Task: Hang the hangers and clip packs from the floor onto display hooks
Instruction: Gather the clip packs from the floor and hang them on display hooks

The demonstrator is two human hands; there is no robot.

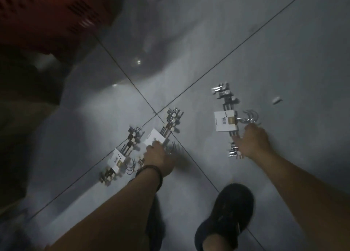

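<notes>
Grey floor tiles (246,42) hold three packs of clip hangers as I reach down with both hands.

From the left: a red slatted crate (47,14) sits in the dim corner; the left pack (121,156) lies untouched on the tile; my left hand (158,157), a dark band (151,172) at its wrist, rests on the middle pack (162,133), fingers curled onto its white card; my right hand (253,141) presses on the right pack (227,118), fingers bent around its bars beside the metal hooks. A dark shoe (229,209) stands below.
</notes>
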